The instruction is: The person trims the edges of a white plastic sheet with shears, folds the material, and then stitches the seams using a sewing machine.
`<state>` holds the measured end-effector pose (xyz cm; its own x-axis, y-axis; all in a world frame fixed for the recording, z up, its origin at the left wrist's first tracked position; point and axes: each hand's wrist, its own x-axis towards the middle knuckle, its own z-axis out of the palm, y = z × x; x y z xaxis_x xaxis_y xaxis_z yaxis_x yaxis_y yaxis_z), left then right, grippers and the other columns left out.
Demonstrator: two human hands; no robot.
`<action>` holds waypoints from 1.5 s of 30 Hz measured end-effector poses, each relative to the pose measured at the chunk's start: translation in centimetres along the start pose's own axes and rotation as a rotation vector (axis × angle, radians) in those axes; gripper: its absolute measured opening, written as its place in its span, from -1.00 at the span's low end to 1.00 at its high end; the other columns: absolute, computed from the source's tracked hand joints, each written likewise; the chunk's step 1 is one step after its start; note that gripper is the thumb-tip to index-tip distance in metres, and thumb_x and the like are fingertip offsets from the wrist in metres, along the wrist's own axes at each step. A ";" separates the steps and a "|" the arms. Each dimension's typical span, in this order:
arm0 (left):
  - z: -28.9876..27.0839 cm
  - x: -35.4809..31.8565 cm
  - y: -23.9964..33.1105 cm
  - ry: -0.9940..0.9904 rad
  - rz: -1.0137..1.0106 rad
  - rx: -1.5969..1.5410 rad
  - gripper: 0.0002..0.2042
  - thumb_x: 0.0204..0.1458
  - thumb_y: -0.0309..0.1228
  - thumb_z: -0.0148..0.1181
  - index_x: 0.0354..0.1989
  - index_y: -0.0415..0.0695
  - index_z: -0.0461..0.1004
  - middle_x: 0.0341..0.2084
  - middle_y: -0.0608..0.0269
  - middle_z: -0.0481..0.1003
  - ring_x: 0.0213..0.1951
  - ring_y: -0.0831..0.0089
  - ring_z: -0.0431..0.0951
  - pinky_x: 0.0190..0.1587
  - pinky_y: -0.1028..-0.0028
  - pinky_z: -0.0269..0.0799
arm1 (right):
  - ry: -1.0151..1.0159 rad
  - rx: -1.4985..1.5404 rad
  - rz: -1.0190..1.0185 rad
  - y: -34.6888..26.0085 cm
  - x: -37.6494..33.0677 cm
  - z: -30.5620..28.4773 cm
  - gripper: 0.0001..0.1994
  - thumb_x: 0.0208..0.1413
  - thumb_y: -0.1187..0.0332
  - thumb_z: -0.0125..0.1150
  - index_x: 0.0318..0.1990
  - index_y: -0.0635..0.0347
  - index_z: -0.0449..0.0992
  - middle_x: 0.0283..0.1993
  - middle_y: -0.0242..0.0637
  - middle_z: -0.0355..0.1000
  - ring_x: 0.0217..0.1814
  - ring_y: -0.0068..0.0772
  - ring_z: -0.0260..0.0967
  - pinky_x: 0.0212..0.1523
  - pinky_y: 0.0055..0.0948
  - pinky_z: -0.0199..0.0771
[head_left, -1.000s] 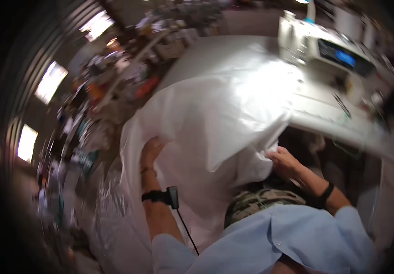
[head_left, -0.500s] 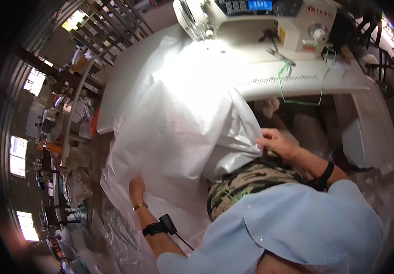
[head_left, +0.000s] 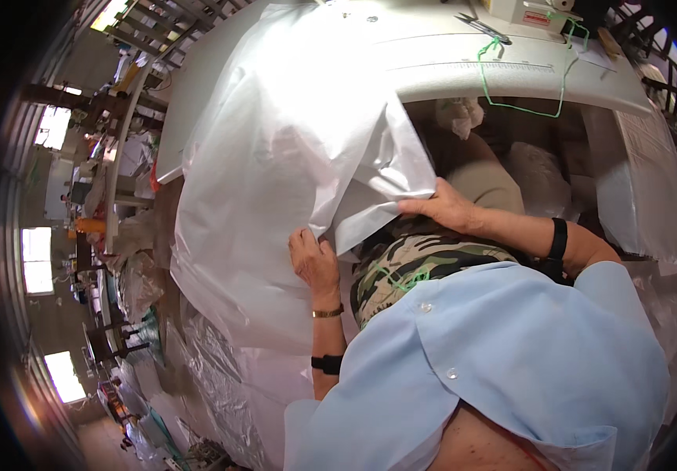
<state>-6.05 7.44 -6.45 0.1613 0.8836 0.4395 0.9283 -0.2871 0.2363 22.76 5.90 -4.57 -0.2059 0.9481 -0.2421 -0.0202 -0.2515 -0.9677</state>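
A large white, shiny sheet [head_left: 252, 180] drapes from the sewing table [head_left: 440, 43] over my lap and down to the left. My right hand [head_left: 448, 210] pinches its right edge, thumb on top, just above the camouflage cloth at my waist. Further left, my left hand [head_left: 315, 263] has its fingers closed on a fold of the same sheet. Between the two hands the material is bunched into creases. The sheet's far end lies on the tabletop under bright light.
Part of a sewing machine [head_left: 531, 14] shows at the top right. Scissors [head_left: 484, 29] lie on the table beside a looped green cord [head_left: 521, 110] hanging over its front edge. Clear plastic wrapping [head_left: 217, 396] lies at lower left; plastic-wrapped material [head_left: 648, 184] stands at right.
My left hand has moved right and up across the sheet, nearer my right hand, and now grips a fold. The view has tilted down, so most of the sewing machine is out of frame.
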 end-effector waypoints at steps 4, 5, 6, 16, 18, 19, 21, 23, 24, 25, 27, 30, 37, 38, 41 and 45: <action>-2.8 1.1 -3.1 -0.075 -0.294 -0.367 -0.77 0.05 -0.58 0.12 -0.10 -0.31 0.41 -0.35 0.17 0.49 -0.26 0.29 0.53 -0.19 0.30 0.41 | 0.077 0.257 -0.069 -3.2 -0.8 1.5 -0.72 0.07 0.34 0.29 -0.10 0.33 0.56 -0.31 -0.37 0.50 -0.23 -0.64 0.37 -0.18 -0.56 0.40; -5.0 1.4 -3.4 -0.140 -0.455 -0.544 -0.77 0.09 -0.59 0.11 -0.06 -0.33 0.41 -0.32 0.24 0.52 -0.26 0.43 0.54 -0.19 0.37 0.44 | 0.107 0.259 -0.066 -4.2 -1.5 1.5 -0.76 0.07 0.41 0.28 -0.12 0.32 0.57 -0.32 -0.40 0.49 -0.23 -0.65 0.36 -0.19 -0.57 0.40; -7.6 0.8 -3.3 -0.021 -0.576 -0.855 -0.78 0.17 -0.56 0.09 -0.02 -0.33 0.41 -0.22 0.28 0.51 -0.18 0.61 0.50 -0.15 0.49 0.48 | 0.067 0.280 -0.135 -5.0 -2.5 1.0 -0.76 0.07 0.41 0.28 -0.12 0.32 0.57 -0.32 -0.40 0.49 -0.23 -0.65 0.36 -0.19 -0.57 0.40; -17.2 5.2 -2.5 0.033 -0.591 -1.475 -0.65 0.20 -0.33 0.10 0.08 -0.25 0.32 -0.09 0.09 0.51 -0.12 0.39 0.57 -0.05 0.45 0.56 | -0.091 -0.065 0.196 -1.9 -3.9 -7.7 -0.54 -0.01 0.31 0.20 0.08 0.29 0.38 -0.50 -0.40 0.39 -0.39 -0.54 0.37 -0.34 -0.52 0.37; -17.1 5.0 -2.6 -0.051 -0.508 -1.448 -0.50 0.20 -0.30 0.04 0.28 -0.20 0.20 0.09 0.07 0.41 0.09 0.24 0.46 0.13 0.28 0.45 | 0.218 -0.570 0.205 -2.6 -4.3 -8.7 -0.56 0.02 0.32 0.25 0.06 0.27 0.39 -0.58 -0.33 0.33 -0.48 -0.45 0.36 -0.40 -0.44 0.35; -17.2 4.8 -2.5 -0.056 -0.507 -1.438 -0.50 0.20 -0.30 0.04 0.28 -0.20 0.20 0.09 0.07 0.41 0.09 0.24 0.46 0.13 0.28 0.45 | 0.184 -0.538 0.132 -3.3 -4.8 -8.5 -0.56 0.02 0.32 0.25 0.06 0.27 0.39 -0.58 -0.33 0.33 -0.48 -0.45 0.36 -0.40 -0.44 0.35; -17.3 4.4 -2.2 -0.071 -0.421 -1.480 -0.49 0.20 -0.26 0.04 0.29 -0.19 0.18 0.11 0.07 0.38 0.11 0.27 0.44 0.15 0.28 0.44 | 0.535 -1.057 -0.382 -5.8 -5.5 -7.2 -0.58 0.07 0.34 0.25 0.08 0.25 0.37 -0.56 -0.22 0.34 -0.54 -0.32 0.34 -0.45 -0.38 0.34; -17.5 4.3 -1.5 -0.060 -0.433 -1.417 -0.51 0.20 -0.27 0.04 0.27 -0.19 0.20 0.09 0.07 0.40 0.09 0.29 0.46 0.13 0.31 0.45 | 0.468 -0.710 -0.573 -9.0 -6.3 -5.2 -0.77 0.14 0.38 0.20 -0.09 0.27 0.49 -0.51 -0.21 0.39 -0.53 -0.29 0.34 -0.43 -0.40 0.34; -17.6 4.4 -1.2 -0.074 -0.413 -1.447 -0.52 0.21 -0.28 0.04 0.26 -0.20 0.22 0.08 0.07 0.42 0.07 0.31 0.47 0.12 0.33 0.46 | 0.333 -0.570 -0.609 -10.4 -5.5 -3.8 -0.81 0.17 0.39 0.18 -0.14 0.31 0.52 -0.48 -0.27 0.42 -0.44 -0.57 0.32 -0.36 -0.52 0.36; -17.8 4.4 -0.8 -0.070 -0.396 -1.417 -0.52 0.21 -0.28 0.04 0.26 -0.20 0.22 0.08 0.07 0.42 0.07 0.31 0.47 0.12 0.33 0.46 | 0.101 -0.441 -0.611 -11.8 -4.6 -2.5 -0.80 0.19 0.40 0.15 -0.14 0.37 0.53 -0.38 -0.27 0.50 -0.34 -0.58 0.40 -0.29 -0.55 0.40; -17.9 3.8 0.1 -0.004 -0.579 -1.268 -0.59 0.21 -0.35 0.05 0.20 -0.22 0.29 0.03 0.09 0.46 0.01 0.35 0.51 0.08 0.40 0.48 | -0.288 -0.026 -0.341 -13.2 -2.7 1.1 -0.72 0.20 0.38 0.14 0.01 0.31 0.50 -0.05 -0.24 0.52 -0.05 -0.52 0.43 -0.01 -0.53 0.41; -17.7 2.2 0.7 -0.016 -0.548 -1.370 -0.72 0.24 -0.50 -0.01 0.10 -0.25 0.42 -0.04 0.14 0.52 -0.06 0.46 0.54 0.05 0.48 0.46 | -0.536 -0.067 -0.440 -13.2 -1.6 5.4 -0.52 0.16 0.13 0.22 0.10 0.32 0.42 -0.08 -0.11 0.49 -0.01 -0.35 0.42 0.03 -0.37 0.41; -14.8 0.1 0.9 -0.545 -0.463 -0.736 -0.76 0.02 -0.68 0.04 -0.17 -0.32 0.58 -0.09 0.14 0.56 -0.07 0.40 0.55 0.08 0.43 0.40 | -0.399 -0.066 -0.525 -9.8 -2.6 8.3 -0.67 0.17 0.18 0.14 -0.37 0.35 0.46 -0.32 -0.11 0.47 -0.32 -0.15 0.43 -0.23 -0.25 0.41; -14.4 0.4 1.3 -0.507 -0.382 -0.766 -0.76 0.02 -0.68 0.04 -0.17 -0.32 0.58 -0.09 0.14 0.56 -0.07 0.40 0.55 0.08 0.43 0.40 | -0.337 -0.177 -0.582 -9.5 -3.0 8.2 -0.68 0.16 0.21 0.13 -0.43 0.35 0.44 -0.34 -0.09 0.45 -0.33 -0.06 0.42 -0.24 -0.25 0.40; -14.2 2.4 2.9 -0.344 0.343 -0.075 -0.83 0.06 -0.56 0.13 -0.20 -0.29 0.58 -0.30 0.07 0.59 -0.16 0.36 0.58 -0.05 0.50 0.42 | -0.364 -0.438 -0.745 -9.2 -4.4 8.5 -0.81 0.11 0.28 0.12 -0.34 0.24 0.45 -0.47 -0.10 0.42 -0.39 0.02 0.42 -0.34 -0.16 0.42; -15.3 5.0 5.9 -0.407 -0.052 -1.000 -0.82 0.08 -0.46 0.23 -0.22 -0.34 0.56 -0.37 0.18 0.59 -0.29 0.51 0.58 -0.19 0.54 0.47 | -0.418 -0.738 -0.688 -9.8 -4.4 9.4 -0.82 0.09 0.28 0.15 -0.41 0.20 0.42 -0.61 -0.16 0.39 -0.52 0.04 0.41 -0.46 -0.12 0.41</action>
<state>-4.92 4.55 10.37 0.4001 0.9071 0.1306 0.2729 -0.2540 0.9279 14.69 2.37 6.66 -0.6938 0.6655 0.2752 0.3050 0.6177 -0.7249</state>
